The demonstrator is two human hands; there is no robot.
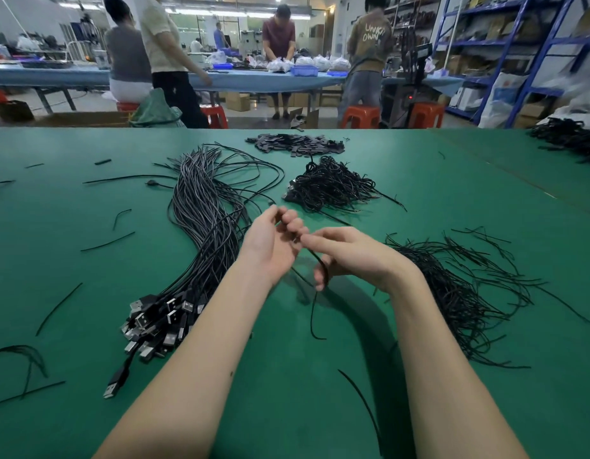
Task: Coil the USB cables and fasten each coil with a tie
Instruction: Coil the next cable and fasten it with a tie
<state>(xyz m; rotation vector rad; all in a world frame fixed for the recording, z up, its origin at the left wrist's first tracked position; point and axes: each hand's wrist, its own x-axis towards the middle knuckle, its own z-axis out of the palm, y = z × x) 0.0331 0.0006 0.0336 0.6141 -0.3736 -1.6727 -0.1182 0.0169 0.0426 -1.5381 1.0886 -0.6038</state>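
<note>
A long bundle of loose black USB cables (201, 226) lies on the green table (88, 260) to my left, plugs heaped at its near end (154, 323). Both hands are raised over the table's middle. My left hand (273, 240) has its fingers curled around a thin black cable. My right hand (346, 253) pinches the same black cable (315, 309), whose free end hangs down and curls onto the table. A pile of black wire ties (462, 293) spreads out to my right. A heap of coiled, tied cables (330, 187) sits farther back.
A pile of small flat black pieces (293, 144) lies at the far middle. Stray ties are scattered on the left side (58, 306) and near my right forearm (360, 395). More black cables (572, 137) lie at the far right. People work at a blue table (247, 77) behind.
</note>
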